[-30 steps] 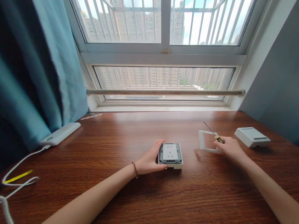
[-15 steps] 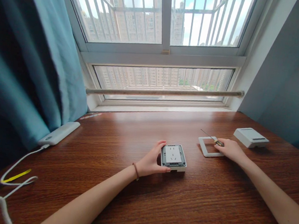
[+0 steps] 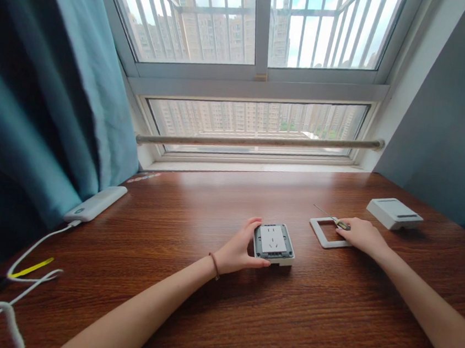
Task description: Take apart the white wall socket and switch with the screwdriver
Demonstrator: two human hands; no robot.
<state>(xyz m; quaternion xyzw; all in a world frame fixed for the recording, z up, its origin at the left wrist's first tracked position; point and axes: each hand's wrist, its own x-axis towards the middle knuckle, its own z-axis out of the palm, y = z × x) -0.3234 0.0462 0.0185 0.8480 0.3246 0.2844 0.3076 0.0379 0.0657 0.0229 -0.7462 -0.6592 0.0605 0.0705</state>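
Observation:
A square wall socket (image 3: 273, 239) with a white slotted centre and grey surround sits in a white box on the table. My left hand (image 3: 243, 247) grips it from its left side, thumb along the near edge and fingers at the far corner. Over to the right, my right hand (image 3: 361, 234) is closed round the handle of a screwdriver (image 3: 342, 225), whose thin shaft points up and left. Beneath that hand and tool lies a white square frame (image 3: 321, 234), flat on the table. Part of the frame's right side is hidden by the hand.
A white switch box (image 3: 394, 213) stands at the back right of the brown table (image 3: 218, 311). On the left lie a white power bank (image 3: 95, 204) with a white cable (image 3: 36, 246) and a yellow strip (image 3: 32, 268). Behind are a curtain (image 3: 108, 128) and a barred window.
The whole view has shifted slightly. Both hands keep their grips, and the socket, frame and screwdriver show no clear movement on the table.

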